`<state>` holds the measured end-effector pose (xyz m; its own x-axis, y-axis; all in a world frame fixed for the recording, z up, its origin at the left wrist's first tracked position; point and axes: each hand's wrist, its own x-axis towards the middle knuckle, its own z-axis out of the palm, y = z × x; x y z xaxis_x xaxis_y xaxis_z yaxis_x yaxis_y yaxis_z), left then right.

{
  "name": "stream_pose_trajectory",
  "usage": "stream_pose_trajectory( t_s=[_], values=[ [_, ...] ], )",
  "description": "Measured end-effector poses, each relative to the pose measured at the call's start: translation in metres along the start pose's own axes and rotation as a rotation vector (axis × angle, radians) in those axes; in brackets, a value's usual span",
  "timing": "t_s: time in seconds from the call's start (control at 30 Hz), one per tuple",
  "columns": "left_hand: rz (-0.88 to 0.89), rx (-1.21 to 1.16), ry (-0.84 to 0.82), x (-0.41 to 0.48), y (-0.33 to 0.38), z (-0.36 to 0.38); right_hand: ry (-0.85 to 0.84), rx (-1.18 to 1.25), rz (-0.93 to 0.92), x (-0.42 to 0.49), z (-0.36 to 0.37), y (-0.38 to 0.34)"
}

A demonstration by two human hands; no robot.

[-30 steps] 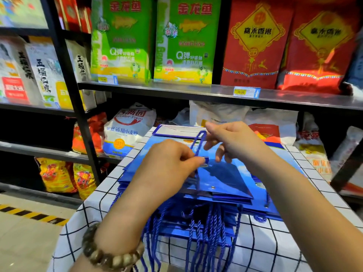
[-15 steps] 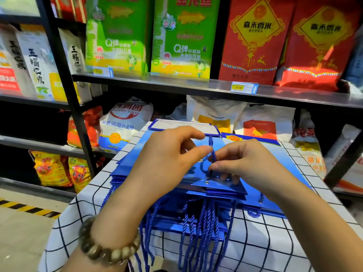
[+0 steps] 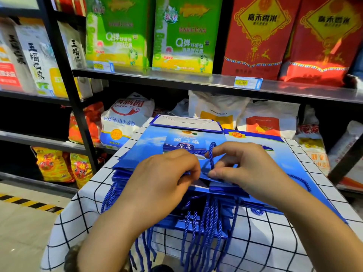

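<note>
the top paper bag (image 3: 149, 142) lies flat on a stack of bags (image 3: 176, 225) of the same kind, its mouth edge turned toward the person, on a tabletop (image 3: 265, 244) draped in a white checked cloth. it likely faces this way so the handle holes sit close to the hands.

the left hand (image 3: 163, 177) rests over the near edge of the bag. its fingers (image 3: 191, 173) are curled and pinch the folded rim, apparently to lift it and pin it down so the paper does not slide. the right hand (image 3: 247, 169) pinches a blue cord (image 3: 211, 156) between thumb and forefinger right at the rim, just beside the left fingertips. the cord rises from that pinch in a short loop over the bag's printed face. gripping it so near the end probably keeps the soft twist stiff enough to steer; the hole and the cord tip are hidden behind the fingers.

the step in hand looks like fitting a handle to this bag. the bags below already trail their hanging cords (image 3: 208, 228) over the tabletop's front edge. behind the stack, a shelf (image 3: 196, 80) carries green and red boxes, with a flour sack (image 3: 125, 118) on the level below.
</note>
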<state>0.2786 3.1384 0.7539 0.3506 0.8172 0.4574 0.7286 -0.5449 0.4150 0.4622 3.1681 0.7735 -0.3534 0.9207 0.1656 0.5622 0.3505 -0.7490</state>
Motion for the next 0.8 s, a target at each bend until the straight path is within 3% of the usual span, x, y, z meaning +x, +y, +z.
stream_pose_trajectory(
  t_s=[0.13,0.23,0.33,0.5,0.6,0.73,0.8],
  values=[
    [0.026,0.082,0.125,0.002,0.000,0.004,-0.002,-0.354,-0.128,-0.009,0.002,-0.003],
    [-0.023,0.178,0.162,0.002,0.004,0.006,-0.026,-0.360,-0.154,-0.013,0.005,-0.003],
    [-0.084,0.254,0.167,0.002,0.012,0.009,0.057,-0.357,-0.161,-0.012,0.009,0.000],
    [-0.285,0.335,0.077,0.008,0.024,0.015,0.080,-0.347,-0.165,-0.008,0.014,-0.001],
    [-0.245,0.326,0.162,0.009,0.026,0.017,0.127,-0.331,-0.183,-0.008,0.015,0.001],
    [-0.192,0.402,0.133,0.013,0.034,0.016,0.127,-0.313,-0.175,-0.008,0.018,0.007],
    [-0.172,0.447,0.040,0.013,0.032,0.014,0.114,-0.285,-0.162,-0.008,0.017,0.008]
  ],
)
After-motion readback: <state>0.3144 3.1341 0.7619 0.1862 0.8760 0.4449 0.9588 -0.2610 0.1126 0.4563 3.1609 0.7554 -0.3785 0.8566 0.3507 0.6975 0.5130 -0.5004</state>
